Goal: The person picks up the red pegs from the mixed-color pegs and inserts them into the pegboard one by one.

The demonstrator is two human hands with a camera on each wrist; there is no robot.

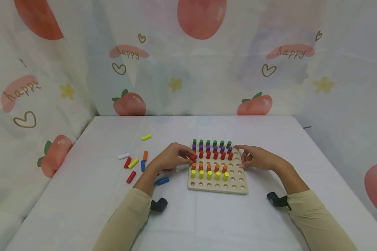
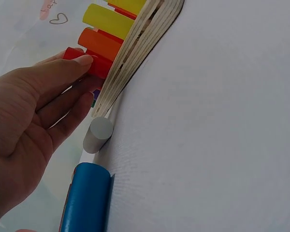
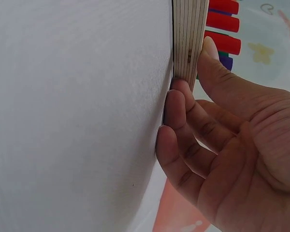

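Note:
A wooden pegboard lies on the table with upright rows of green pegs, purple pegs, red pegs, orange pegs and yellow pegs. My left hand pinches a red peg between thumb and fingers, at the board's left edge just in front of the red row. On the opposite side, my right hand grips the board's right edge. The right wrist view shows that thumb over the top face and fingertips low along the side.
Left of the board lie loose pegs: several red, with one near the left arm, blue, yellow, orange and white. A grey-white peg lies below the board's corner in the left wrist view.

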